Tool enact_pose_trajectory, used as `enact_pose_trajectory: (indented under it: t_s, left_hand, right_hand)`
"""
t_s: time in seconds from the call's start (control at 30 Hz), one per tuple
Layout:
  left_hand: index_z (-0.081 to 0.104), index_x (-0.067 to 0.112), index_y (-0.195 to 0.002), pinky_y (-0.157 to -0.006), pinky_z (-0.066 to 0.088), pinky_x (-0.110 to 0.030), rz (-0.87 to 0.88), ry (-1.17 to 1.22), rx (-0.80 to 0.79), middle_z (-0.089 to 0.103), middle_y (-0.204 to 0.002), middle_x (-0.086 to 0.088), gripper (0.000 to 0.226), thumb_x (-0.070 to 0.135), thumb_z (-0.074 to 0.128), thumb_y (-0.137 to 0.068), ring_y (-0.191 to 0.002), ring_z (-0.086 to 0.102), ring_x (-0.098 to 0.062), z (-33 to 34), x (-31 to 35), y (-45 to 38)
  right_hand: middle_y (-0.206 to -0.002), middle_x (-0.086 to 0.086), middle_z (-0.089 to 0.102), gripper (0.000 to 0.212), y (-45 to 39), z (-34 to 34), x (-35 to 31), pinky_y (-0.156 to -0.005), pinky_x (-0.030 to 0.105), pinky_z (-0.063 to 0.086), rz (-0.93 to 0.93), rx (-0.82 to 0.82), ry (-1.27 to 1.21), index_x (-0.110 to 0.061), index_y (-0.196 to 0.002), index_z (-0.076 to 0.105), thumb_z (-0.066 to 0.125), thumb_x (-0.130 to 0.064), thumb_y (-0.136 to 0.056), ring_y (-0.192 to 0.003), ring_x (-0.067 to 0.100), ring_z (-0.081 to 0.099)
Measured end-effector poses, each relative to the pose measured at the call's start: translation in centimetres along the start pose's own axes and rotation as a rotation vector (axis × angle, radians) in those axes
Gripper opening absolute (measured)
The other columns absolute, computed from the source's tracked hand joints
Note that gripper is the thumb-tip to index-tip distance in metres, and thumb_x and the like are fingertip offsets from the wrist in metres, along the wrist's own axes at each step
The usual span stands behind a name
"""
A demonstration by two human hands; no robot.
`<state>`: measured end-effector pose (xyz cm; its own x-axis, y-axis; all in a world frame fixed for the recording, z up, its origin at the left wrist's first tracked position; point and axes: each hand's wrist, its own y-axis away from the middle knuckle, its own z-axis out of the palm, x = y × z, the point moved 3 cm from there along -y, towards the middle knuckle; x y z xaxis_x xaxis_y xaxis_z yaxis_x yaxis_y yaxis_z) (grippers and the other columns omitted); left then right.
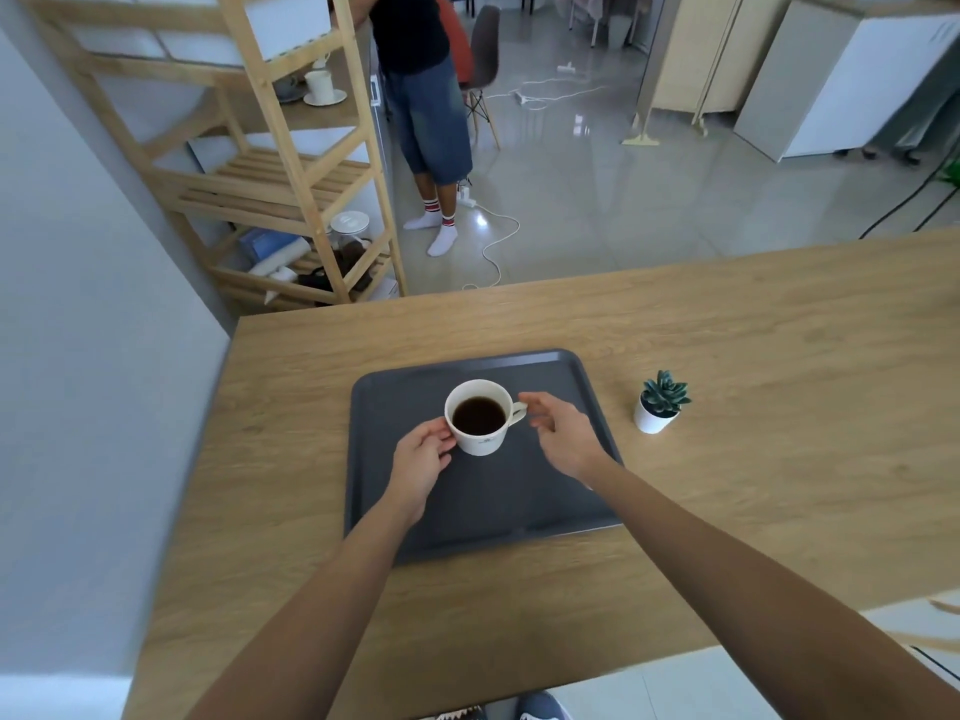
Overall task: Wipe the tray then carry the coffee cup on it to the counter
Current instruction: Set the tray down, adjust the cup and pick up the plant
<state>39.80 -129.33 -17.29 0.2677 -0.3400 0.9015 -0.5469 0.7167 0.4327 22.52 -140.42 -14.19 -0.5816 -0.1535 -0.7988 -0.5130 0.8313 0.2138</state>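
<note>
A dark grey tray [550, 511] lies flat on the wooden table [753, 356]. A white cup [480, 444] full of dark coffee stands upright on the tray's far half, its handle pointing right. My left hand [418, 462] rests against the cup's left side, fingertips touching its wall. My right hand [563, 433] hovers just right of the handle with fingers spread and nothing in it; its fingertips are close to the handle, contact unclear.
A small succulent in a white pot [657, 407] stands on the table right of the tray. A wooden shelf [291, 163] with cups is beyond the table at left. A person [426, 111] stands on the floor there. Cables cross the floor.
</note>
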Motion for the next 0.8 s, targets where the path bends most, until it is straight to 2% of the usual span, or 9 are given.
enact_pose_trajectory:
  t_s: [0.1, 0.23, 0.5, 0.57, 0.6, 0.67, 0.73, 0.8]
  left_hand:
    - [0.064, 0.026, -0.096, -0.093, 0.048, -0.031, -0.002, -0.013, -0.028, 0.067, -0.113, -0.003, 0.036, 0.003, 0.036, -0.096, -0.108, 0.062, -0.015, 0.4, -0.1, 0.0]
    - [0.065, 0.026, -0.096, -0.092, 0.048, -0.031, 0.006, -0.034, -0.054, 0.069, -0.106, 0.001, 0.036, 0.004, 0.036, -0.096, -0.106, 0.063, -0.015, 1.0, 0.0, 0.2]
    - [0.066, 0.021, -0.096, -0.092, 0.048, -0.033, -0.021, -0.052, -0.039, 0.069, -0.112, -0.005, 0.031, 0.005, 0.039, -0.095, -0.110, 0.063, -0.018, 1.3, 0.3, 0.5]
    - [0.065, 0.020, -0.104, -0.095, 0.047, -0.034, -0.033, -0.071, -0.025, 0.066, -0.118, -0.005, 0.027, 0.010, 0.041, -0.096, -0.114, 0.060, -0.018, 1.4, 0.4, 0.6]
    - [0.063, 0.018, -0.114, -0.100, 0.045, -0.036, -0.020, -0.099, 0.015, 0.063, -0.126, -0.005, 0.027, 0.012, 0.043, -0.097, -0.118, 0.057, -0.019, 1.5, 0.6, 0.7]
    - [0.053, 0.017, -0.132, -0.108, 0.038, -0.035, 0.091, -0.215, 0.177, 0.051, -0.138, -0.004, 0.037, 0.012, 0.044, -0.096, -0.125, 0.050, -0.019, 1.4, 1.5, 1.2]
    - [0.050, 0.017, -0.133, -0.106, 0.037, -0.032, 0.335, -0.342, 0.302, 0.046, -0.138, -0.005, 0.040, 0.010, 0.047, -0.093, -0.125, 0.049, -0.018, 2.2, 3.6, 2.3]
    - [0.053, 0.017, -0.129, -0.104, 0.039, -0.031, 0.566, -0.389, 0.278, 0.048, -0.133, -0.004, 0.039, 0.010, 0.049, -0.091, -0.118, 0.051, -0.014, 4.4, 5.6, 3.6]
  right_hand:
    - [-0.134, 0.005, 0.059, 0.056, 0.4, -0.4, 0.4, -0.100, 0.031, 0.047, -0.001, 0.001, -0.005, -0.018, -0.137, 0.049, 0.036, 0.010, -0.090, -0.121, 0.019, 0.057]
    - [-0.132, 0.006, 0.061, 0.053, 0.6, -1.0, 0.8, -0.089, 0.020, 0.042, -0.024, 0.019, 0.032, -0.017, -0.136, 0.050, 0.036, 0.008, -0.091, -0.120, 0.018, 0.056]
    - [-0.139, 0.004, 0.056, 0.052, 0.6, -1.5, 1.2, -0.096, 0.020, 0.038, -0.033, -0.036, 0.050, -0.019, -0.141, 0.045, 0.036, 0.003, -0.095, -0.131, 0.019, 0.048]
    - [-0.142, 0.003, 0.053, 0.052, 0.7, -1.6, 1.2, -0.097, 0.019, 0.037, -0.031, -0.064, 0.042, -0.020, -0.142, 0.043, 0.035, 0.001, -0.095, -0.133, 0.018, 0.046]
    - [-0.144, 0.002, 0.051, 0.053, 0.8, -1.9, 1.2, -0.099, 0.020, 0.038, -0.034, -0.075, 0.040, -0.020, -0.143, 0.042, 0.035, 0.001, -0.095, -0.135, 0.018, 0.044]
    - [-0.147, 0.000, 0.047, 0.053, 0.9, -2.9, 1.0, -0.101, 0.023, 0.040, -0.053, -0.065, 0.036, -0.021, -0.145, 0.039, 0.035, 0.000, -0.096, -0.135, 0.017, 0.045]
    - [-0.144, 0.001, 0.051, 0.052, 0.9, -4.8, 0.8, -0.097, 0.024, 0.043, -0.093, 0.019, 0.040, -0.020, -0.143, 0.042, 0.036, -0.001, -0.095, -0.128, 0.018, 0.052]
    - [-0.134, 0.005, 0.060, 0.047, 1.0, -7.5, 0.7, -0.097, 0.026, 0.045, -0.115, 0.167, -0.008, -0.017, -0.136, 0.052, 0.039, 0.001, -0.094, -0.119, 0.019, 0.059]
